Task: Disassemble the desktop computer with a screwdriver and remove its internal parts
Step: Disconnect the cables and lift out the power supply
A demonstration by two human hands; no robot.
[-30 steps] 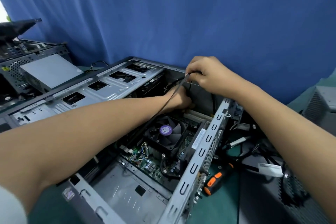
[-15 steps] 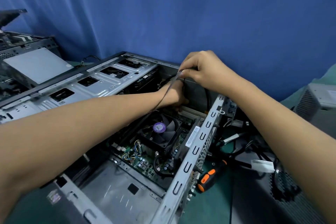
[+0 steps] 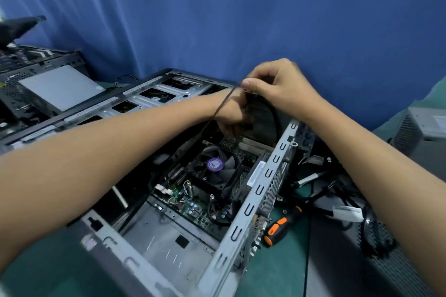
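Right hand (image 3: 277,87): raised above the far end of the case, thumb and forefinger pinching the top end of a thin dark cable (image 3: 223,103).

Thin dark cable: drawn taut, slanting down and to the left from the pinch, passing in front of the left wrist and into the case interior.

Left hand (image 3: 231,116): reaching down into the far end of the case, fingers curled downward by a dark part. Whether they grasp it cannot be told.

Computer case (image 3: 265,176): lying on its side on the green mat (image 3: 284,272), side panel off, interior exposed.

Contents of the case:
- Motherboard (image 3: 193,207), on the case floor.
- Black cooler fan (image 3: 214,164) with purple hub sticker, mounted on the board just below the left hand.
- Metal drive cage (image 3: 156,94), along the far left side.

Screwdriver (image 3: 277,229): orange-and-black handle, lying on the mat just beside the case's right wall, apart from both hands.

Loose black cables (image 3: 325,183): heaped on the mat right of the case, under the right forearm.

Second open case (image 3: 48,87): far left, grey box on top.

Blue curtain (image 3: 217,7): behind everything.
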